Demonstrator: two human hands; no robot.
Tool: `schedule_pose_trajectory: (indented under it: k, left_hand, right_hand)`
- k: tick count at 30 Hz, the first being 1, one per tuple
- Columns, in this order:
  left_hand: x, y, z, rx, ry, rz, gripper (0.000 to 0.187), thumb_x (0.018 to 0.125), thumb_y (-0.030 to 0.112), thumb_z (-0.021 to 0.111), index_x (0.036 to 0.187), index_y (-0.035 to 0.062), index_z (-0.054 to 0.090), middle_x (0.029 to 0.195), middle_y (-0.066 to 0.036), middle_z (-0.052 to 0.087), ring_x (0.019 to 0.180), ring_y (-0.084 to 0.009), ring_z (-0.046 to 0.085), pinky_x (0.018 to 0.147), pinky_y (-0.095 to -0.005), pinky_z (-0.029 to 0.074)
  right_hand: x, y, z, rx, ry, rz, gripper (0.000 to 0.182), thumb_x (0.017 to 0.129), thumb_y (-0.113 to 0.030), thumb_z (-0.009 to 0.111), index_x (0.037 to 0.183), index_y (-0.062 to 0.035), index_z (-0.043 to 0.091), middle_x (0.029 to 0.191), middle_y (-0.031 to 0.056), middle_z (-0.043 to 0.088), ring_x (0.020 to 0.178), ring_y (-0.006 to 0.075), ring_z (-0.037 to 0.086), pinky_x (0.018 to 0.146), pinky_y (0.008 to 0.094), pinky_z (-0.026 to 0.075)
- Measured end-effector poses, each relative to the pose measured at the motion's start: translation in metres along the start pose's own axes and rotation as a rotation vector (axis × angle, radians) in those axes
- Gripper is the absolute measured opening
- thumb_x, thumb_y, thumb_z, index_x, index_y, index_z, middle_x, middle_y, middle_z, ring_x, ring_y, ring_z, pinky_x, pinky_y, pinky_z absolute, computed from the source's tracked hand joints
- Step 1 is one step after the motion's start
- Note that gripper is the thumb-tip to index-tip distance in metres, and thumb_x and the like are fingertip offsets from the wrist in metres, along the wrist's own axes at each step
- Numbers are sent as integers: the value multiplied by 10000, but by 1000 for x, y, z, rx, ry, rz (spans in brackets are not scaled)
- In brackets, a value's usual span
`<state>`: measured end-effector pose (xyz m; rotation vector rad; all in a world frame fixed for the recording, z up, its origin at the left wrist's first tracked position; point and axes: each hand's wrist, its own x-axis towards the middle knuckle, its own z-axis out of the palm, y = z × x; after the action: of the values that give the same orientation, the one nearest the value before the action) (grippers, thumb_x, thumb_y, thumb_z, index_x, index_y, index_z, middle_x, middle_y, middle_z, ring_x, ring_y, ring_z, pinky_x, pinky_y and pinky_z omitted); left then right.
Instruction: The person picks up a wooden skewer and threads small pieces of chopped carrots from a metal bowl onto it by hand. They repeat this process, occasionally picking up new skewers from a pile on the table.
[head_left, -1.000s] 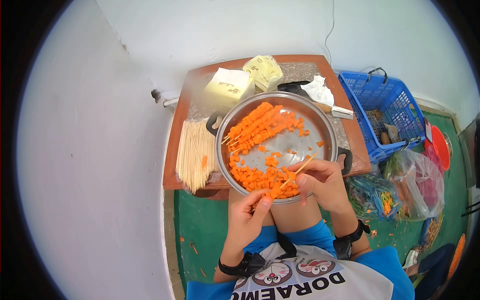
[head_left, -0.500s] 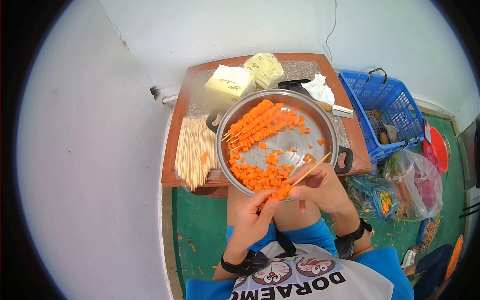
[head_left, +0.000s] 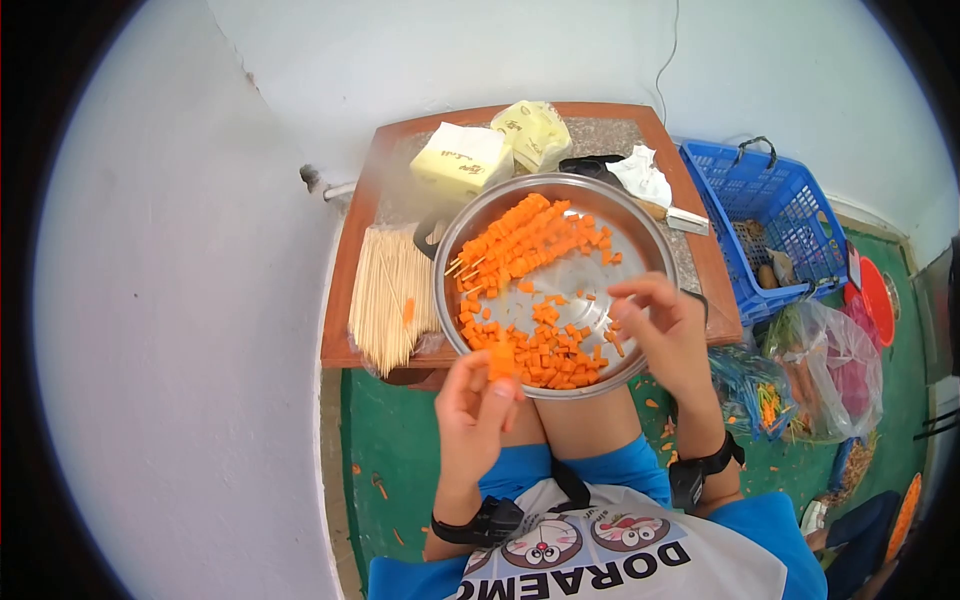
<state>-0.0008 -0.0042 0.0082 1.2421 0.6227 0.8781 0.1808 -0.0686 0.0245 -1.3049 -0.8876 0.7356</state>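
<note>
A wide steel pan (head_left: 655,240) holds many loose carrot cubes (head_left: 555,360) and a pile of carrot skewers (head_left: 515,240) at its upper left. At the pan's near left rim, my left hand (head_left: 475,415) is closed on a carrot skewer (head_left: 502,360). Its orange pieces show above the fingertips; the stick is hard to make out. My right hand (head_left: 672,345) hovers over the right rim, thumb and fingers apart, with nothing visible in it. Left of the pan lies a bundle of bamboo sticks (head_left: 385,300), an orange bit on top.
Two yellow tissue packs (head_left: 460,160) and a knife (head_left: 687,220) lie on the wooden table (head_left: 345,290). Right of it are a blue crate (head_left: 765,210), plastic bags (head_left: 835,370) and a red basin (head_left: 877,300). Part of another person shows at lower right.
My right hand has let go of the stick and moved up and right over the pan. My left hand has shifted left and slightly up with the carrot skewer.
</note>
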Motion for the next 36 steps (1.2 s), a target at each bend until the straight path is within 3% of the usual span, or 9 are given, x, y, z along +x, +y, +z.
schedule_pose_trajectory:
  k: [2,4,6,10,12,16,29,33,36]
  left_hand:
    - [1,1,-9,-14,58,9,234,815,186,439,957,0,422,642,-54,472,426,-49,344,376,-153,250]
    - [1,2,-18,-145,47,2,238,815,118,422,1014,-11,396,660,-60,480,442,-28,308,396,-145,237]
    - [2,2,-18,-142,57,11,252,810,140,425,1013,-9,406,642,-52,466,437,-23,293,393,-142,218]
    - [2,2,-18,-72,106,35,270,834,225,381,942,-14,444,590,-40,429,395,-33,262,356,-142,204]
    - [0,2,-21,-69,106,66,277,842,233,383,936,-17,454,580,-39,430,392,-34,273,352,-143,209]
    - [-3,2,-26,-24,111,36,210,834,141,427,945,-25,490,632,-55,502,394,-30,325,367,-144,248]
    - [-6,-4,-25,101,100,57,265,829,205,462,912,-38,525,583,-14,459,394,-16,317,353,-143,224]
    - [-8,-3,-22,193,103,78,229,818,175,481,890,-35,537,578,-12,461,403,-22,343,357,-148,240]
    - [-10,-4,-21,194,101,17,205,772,99,553,903,-57,543,653,-5,501,537,-19,402,450,-139,291]
  right_hand:
    - [7,12,-12,-349,157,-181,86,723,-43,570,776,24,560,804,48,523,627,62,488,514,175,424]
    - [10,9,-14,-398,131,-180,122,732,-85,573,722,32,541,761,71,526,617,69,486,518,195,424]
    - [13,8,-15,-643,-34,34,141,723,-119,578,737,18,549,753,105,542,615,139,524,546,250,441]
    - [24,25,-2,-868,-124,-114,128,705,-95,574,764,17,553,690,102,549,612,176,530,551,270,419]
    - [29,35,6,-967,-210,-182,140,685,-68,555,813,-12,563,734,131,555,660,264,535,588,330,425]
    - [35,46,19,-1173,-405,-69,111,681,-76,537,769,-7,546,725,142,543,707,295,535,621,360,430]
    - [34,39,16,-1239,-343,-2,62,649,-28,493,705,-5,504,671,170,546,629,326,533,582,372,437]
    - [31,28,5,-855,-224,-44,78,665,0,498,742,6,512,664,110,558,607,219,563,582,289,458]
    - [26,23,5,-560,-82,-99,133,675,6,514,807,5,533,692,79,557,630,142,552,582,251,471]
